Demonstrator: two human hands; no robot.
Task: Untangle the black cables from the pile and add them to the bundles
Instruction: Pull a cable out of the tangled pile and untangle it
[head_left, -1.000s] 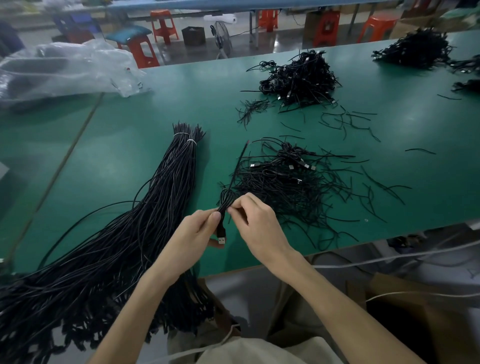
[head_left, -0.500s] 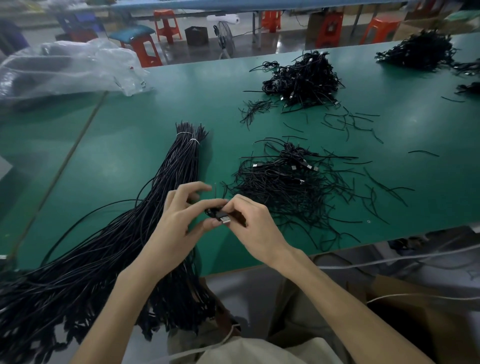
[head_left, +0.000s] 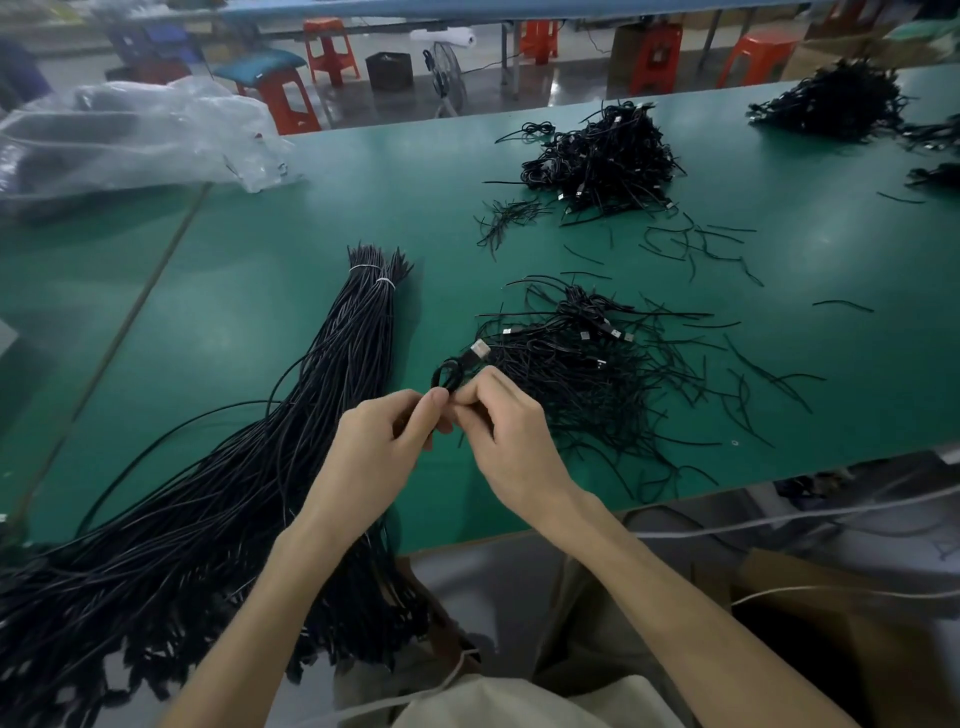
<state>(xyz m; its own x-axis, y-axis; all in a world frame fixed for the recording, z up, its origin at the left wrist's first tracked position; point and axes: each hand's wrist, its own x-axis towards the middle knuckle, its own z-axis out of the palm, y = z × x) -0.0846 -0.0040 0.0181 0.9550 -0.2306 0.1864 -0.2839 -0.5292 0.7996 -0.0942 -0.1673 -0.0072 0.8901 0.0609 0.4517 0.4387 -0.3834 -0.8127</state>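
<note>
Pinching a coiled black cable (head_left: 450, 375) at its base, left grip (head_left: 382, 441) & right grip (head_left: 506, 436) meet nr table (head_left: 260, 322) front edge; cable looped tight, silver plug (head_left: 480, 349) up.

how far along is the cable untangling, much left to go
Done: a big bundle of straightened cables lies on the left, tied with white ties. In hand: the left hand and right hand pinch one small coiled cable with a USB plug. Left: the near tangled pile, a far pile and a far-right pile.
</note>
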